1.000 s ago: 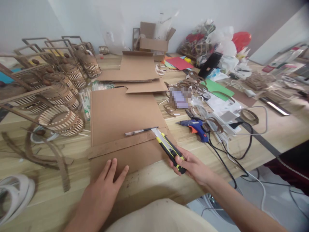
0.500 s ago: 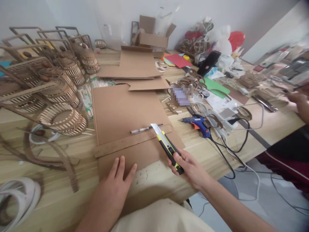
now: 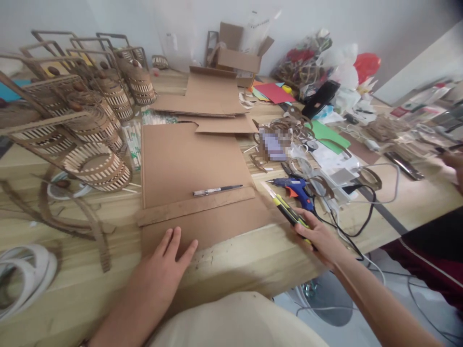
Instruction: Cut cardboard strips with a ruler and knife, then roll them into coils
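My left hand (image 3: 168,260) lies with fingers spread on the near edge of a large brown cardboard sheet (image 3: 184,159). My right hand (image 3: 320,236) is closed round a yellow and black utility knife (image 3: 289,212), its blade out and pointing up and left, to the right of the sheet. Across the sheet runs a long strip of cardboard (image 3: 198,207), a little beyond my left fingertips. A pen (image 3: 217,190) lies just past the strip. Close to the knife tip rests a blue hot glue gun (image 3: 294,188) on the wooden table (image 3: 231,260).
Several cardboard-and-stick lanterns (image 3: 97,164) crowd the left. White tape rolls (image 3: 25,279) lie at the near left. More cardboard pieces (image 3: 210,91) and an open box (image 3: 238,60) are behind the sheet. Cables (image 3: 369,221) trail off the right edge. Another person's hand (image 3: 454,161) shows at far right.
My right hand has carried the utility knife to the right, off the cardboard and towards the glue gun. My left hand stays on the sheet. The view has shifted slightly.
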Motion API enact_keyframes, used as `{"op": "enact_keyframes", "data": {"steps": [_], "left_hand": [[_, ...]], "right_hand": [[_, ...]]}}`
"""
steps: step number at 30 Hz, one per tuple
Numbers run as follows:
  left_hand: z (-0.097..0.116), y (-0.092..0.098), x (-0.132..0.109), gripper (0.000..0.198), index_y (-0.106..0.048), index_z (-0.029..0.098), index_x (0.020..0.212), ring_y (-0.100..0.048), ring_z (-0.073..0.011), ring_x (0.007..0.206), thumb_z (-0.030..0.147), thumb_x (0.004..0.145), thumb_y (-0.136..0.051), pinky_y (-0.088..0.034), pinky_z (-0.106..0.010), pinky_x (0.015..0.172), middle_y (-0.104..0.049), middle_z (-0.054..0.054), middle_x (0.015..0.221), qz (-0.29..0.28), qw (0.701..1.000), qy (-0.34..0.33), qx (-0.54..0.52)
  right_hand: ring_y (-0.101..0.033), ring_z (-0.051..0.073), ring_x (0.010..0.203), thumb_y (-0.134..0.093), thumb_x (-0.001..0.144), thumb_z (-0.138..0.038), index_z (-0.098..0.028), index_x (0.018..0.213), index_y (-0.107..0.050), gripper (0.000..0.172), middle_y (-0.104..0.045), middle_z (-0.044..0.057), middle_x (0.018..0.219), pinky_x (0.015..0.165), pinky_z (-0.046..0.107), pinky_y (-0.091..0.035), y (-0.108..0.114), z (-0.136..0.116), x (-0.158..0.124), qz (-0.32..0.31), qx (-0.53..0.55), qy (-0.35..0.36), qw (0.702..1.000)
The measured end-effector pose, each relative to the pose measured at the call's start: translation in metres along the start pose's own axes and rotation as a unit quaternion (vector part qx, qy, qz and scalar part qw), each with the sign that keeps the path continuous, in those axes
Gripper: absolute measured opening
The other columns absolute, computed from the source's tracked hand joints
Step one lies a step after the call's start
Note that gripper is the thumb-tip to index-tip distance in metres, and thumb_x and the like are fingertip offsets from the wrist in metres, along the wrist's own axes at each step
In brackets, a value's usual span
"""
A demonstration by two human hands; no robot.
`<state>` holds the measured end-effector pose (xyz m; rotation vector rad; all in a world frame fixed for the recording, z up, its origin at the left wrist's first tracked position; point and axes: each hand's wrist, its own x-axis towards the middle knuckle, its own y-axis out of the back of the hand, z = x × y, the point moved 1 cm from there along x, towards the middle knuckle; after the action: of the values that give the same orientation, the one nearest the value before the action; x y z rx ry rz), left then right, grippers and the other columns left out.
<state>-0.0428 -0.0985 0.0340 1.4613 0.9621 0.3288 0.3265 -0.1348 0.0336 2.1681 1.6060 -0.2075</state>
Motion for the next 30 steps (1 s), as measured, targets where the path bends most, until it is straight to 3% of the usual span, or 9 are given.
{"op": "enact_keyframes", "data": {"steps": [4,7,9,14,18,20,22,26,30], "left_hand": [[-0.001,0.007,-0.003,0.083,-0.053,0.034,0.141,-0.048,-0.0334,0.135,-0.015,0.077,-0.036,-0.062,-0.038,0.083,-0.044,-0.015,0.151,-0.028,0.999,0.034,-0.026],[-0.001,0.009,-0.002,0.071,-0.058,0.032,0.137,-0.052,-0.0347,0.133,-0.009,0.082,-0.041,-0.061,-0.042,0.083,-0.048,-0.016,0.148,-0.010,0.999,0.037,-0.025],[-0.001,0.010,0.000,0.059,-0.063,0.028,0.133,-0.057,-0.0353,0.127,-0.003,0.085,-0.045,-0.061,-0.044,0.084,-0.054,-0.018,0.143,0.012,0.999,0.034,-0.019],[0.003,0.021,0.017,0.025,-0.076,0.018,0.100,-0.067,-0.0307,0.112,0.011,0.093,-0.053,-0.061,-0.039,0.078,-0.065,-0.018,0.130,0.068,0.997,-0.018,-0.011],[0.008,0.037,0.039,0.026,-0.067,0.015,0.073,-0.069,-0.0268,0.092,0.017,0.096,-0.054,-0.056,-0.034,0.067,-0.070,-0.016,0.111,0.097,0.994,-0.054,-0.007],[0.012,0.046,0.053,0.024,-0.065,0.015,0.074,-0.066,-0.0248,0.083,0.021,0.096,-0.057,-0.051,-0.031,0.062,-0.069,-0.011,0.089,0.092,0.993,-0.080,-0.010],[0.016,0.053,0.069,0.023,-0.064,0.016,0.077,-0.063,-0.0244,0.081,0.031,0.094,-0.061,-0.048,-0.030,0.061,-0.065,-0.009,0.084,0.105,0.988,-0.115,-0.014],[0.026,0.058,0.101,0.035,-0.064,0.017,0.107,-0.061,-0.0258,0.092,0.048,0.091,-0.063,-0.050,-0.034,0.071,-0.064,-0.012,0.105,0.155,0.965,-0.208,-0.041],[0.032,0.049,0.130,0.059,-0.052,0.018,0.138,-0.051,-0.0317,0.124,0.056,0.092,-0.057,-0.041,-0.044,0.104,-0.046,-0.018,0.148,0.187,0.930,-0.307,-0.070]], "right_hand": [[-0.056,0.015,0.058,-0.073,0.070,-0.053,-0.023,0.112,-0.060,0.053,-0.064,0.000,0.078,0.052,0.028,-0.048,0.039,0.000,0.008,0.020,-0.186,0.046,0.981],[-0.064,0.026,0.085,-0.067,0.075,-0.053,-0.023,0.109,-0.066,0.045,-0.068,0.007,0.093,0.077,0.041,-0.054,0.057,0.002,0.008,0.026,-0.328,0.143,0.933],[-0.064,0.029,0.092,-0.063,0.079,-0.054,-0.024,0.114,-0.068,0.046,-0.066,0.008,0.094,0.086,0.045,-0.053,0.065,0.007,0.009,0.025,-0.395,0.188,0.899],[-0.064,0.029,0.101,-0.050,0.090,-0.047,-0.022,0.128,-0.062,0.047,-0.064,0.013,0.106,0.091,0.045,-0.053,0.072,0.023,0.018,0.001,-0.477,0.267,0.837],[-0.062,0.029,0.102,-0.045,0.095,-0.040,-0.024,0.132,-0.059,0.043,-0.063,0.013,0.110,0.091,0.047,-0.053,0.065,0.024,0.029,-0.015,-0.511,0.309,0.802],[-0.061,0.030,0.103,-0.042,0.096,-0.037,-0.024,0.132,-0.058,0.041,-0.062,0.013,0.114,0.090,0.048,-0.053,0.060,0.023,0.034,-0.023,-0.517,0.322,0.793],[-0.060,0.030,0.107,-0.041,0.097,-0.034,-0.023,0.132,-0.057,0.040,-0.062,0.014,0.119,0.091,0.049,-0.053,0.057,0.021,0.039,-0.036,-0.520,0.336,0.785],[-0.059,0.030,0.113,-0.041,0.098,-0.028,-0.021,0.132,-0.055,0.038,-0.062,0.013,0.123,0.096,0.048,-0.051,0.057,0.018,0.044,-0.063,-0.520,0.359,0.772],[-0.058,0.029,0.115,-0.042,0.096,-0.023,-0.022,0.134,-0.052,0.039,-0.061,0.012,0.123,0.098,0.047,-0.050,0.060,0.014,0.041,-0.087,-0.514,0.360,0.774]]}}
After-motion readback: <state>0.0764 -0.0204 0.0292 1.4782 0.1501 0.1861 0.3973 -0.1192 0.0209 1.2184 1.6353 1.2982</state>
